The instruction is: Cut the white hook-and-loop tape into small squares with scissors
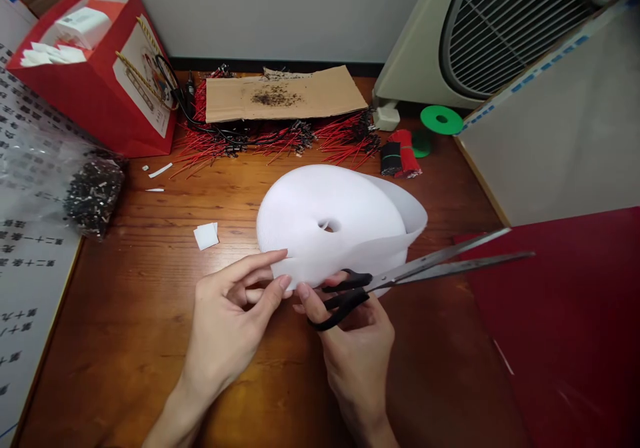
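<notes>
A large roll of white tape-like strip (300, 201) lies flat on the wooden table, its loose end looping round from the right toward me. My left hand (233, 315) pinches the end of that strip between thumb and fingers. Black-handled scissors (390, 278) hang on my right hand (357, 348), blades slightly apart and pointing right, away from the strip. The right thumb and a fingertip also touch the strip's lower edge beside the left thumb. Left of the roll lie small white square pieces (207, 235), overlapping.
Red wires with black ends lie under a cardboard piece (285, 95) at the back. A red paper bag (100, 81) and a plastic bag of small black parts (95, 191) stand left. Right are green spools (442, 120), a fan-like appliance (500, 35) and a dark red panel (565, 328).
</notes>
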`<state>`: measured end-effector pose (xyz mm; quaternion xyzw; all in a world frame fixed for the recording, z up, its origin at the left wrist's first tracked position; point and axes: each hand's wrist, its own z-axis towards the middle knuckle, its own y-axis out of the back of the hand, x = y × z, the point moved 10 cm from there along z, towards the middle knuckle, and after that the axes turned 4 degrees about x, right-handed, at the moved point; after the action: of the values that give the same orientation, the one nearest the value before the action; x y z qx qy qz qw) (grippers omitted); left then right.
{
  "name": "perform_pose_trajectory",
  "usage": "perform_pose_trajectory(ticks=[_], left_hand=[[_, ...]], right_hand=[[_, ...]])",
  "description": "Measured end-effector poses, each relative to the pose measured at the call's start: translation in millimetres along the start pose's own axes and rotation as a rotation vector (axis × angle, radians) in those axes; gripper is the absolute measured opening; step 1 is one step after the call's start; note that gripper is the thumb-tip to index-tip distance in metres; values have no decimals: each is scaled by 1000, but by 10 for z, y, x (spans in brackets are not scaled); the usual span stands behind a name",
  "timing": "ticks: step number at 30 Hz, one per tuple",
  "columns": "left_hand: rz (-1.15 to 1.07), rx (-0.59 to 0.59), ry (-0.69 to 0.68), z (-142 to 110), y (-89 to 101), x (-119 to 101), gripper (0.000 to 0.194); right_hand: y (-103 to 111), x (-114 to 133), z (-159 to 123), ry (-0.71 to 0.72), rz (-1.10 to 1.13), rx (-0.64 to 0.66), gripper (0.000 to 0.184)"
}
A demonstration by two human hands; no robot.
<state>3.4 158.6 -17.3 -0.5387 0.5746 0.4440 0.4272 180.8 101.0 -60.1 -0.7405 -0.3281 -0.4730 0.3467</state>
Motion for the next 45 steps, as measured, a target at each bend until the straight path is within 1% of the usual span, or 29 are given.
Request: perform_pose_trajectory(ticks=[3, 5, 8, 11, 16, 22, 29, 33, 35, 38, 40, 41, 42, 43, 45], left_hand=[[-105, 66, 71, 35, -58, 74, 31], [-202, 88, 137, 67, -88, 137, 35], [-312, 78, 249, 94, -115, 254, 38], [-356, 60, 295, 94, -129, 324, 38], [-339, 60, 267, 83, -121, 362, 32], [-232, 54, 208, 83, -69, 276, 33], [-205, 60, 163, 98, -80, 140, 26], [-233, 97, 163, 111, -141, 153, 28], [-243, 89, 170, 112, -134, 186, 30], [-243, 54, 167, 117, -79, 228, 32], [-243, 21, 157, 122, -20, 239, 31], [-246, 5, 158, 124, 8, 244, 31], [-251, -9, 158, 126, 33, 245, 30], [-254, -21, 157, 129, 53, 241, 30], [-262, -45, 139, 140, 86, 212, 29]], right_hand=[[10, -17, 1, -22, -16, -4, 35], [25, -26, 5, -23, -22, 1, 36], [35, -56, 10, -42, -19, 25, 37], [44, -45, 18, -40, -34, 34, 38], [15, 8, 31, -24, -41, 57, 32], [36, 16, 22, -43, 9, -23, 35], [12, 40, 7, -20, -18, -8, 32], [-34, 92, 20, 9, -37, 4, 30], [-52, 106, 18, 15, -54, 24, 30], [4, 118, -33, 20, -121, 97, 27], [90, 161, -113, 51, -217, 200, 25], [100, 161, -176, 45, -271, 307, 29], [75, 118, -269, 0, -306, 466, 38], [116, 34, -359, -96, -377, 566, 47], [280, -86, -497, -261, -553, 647, 61]])
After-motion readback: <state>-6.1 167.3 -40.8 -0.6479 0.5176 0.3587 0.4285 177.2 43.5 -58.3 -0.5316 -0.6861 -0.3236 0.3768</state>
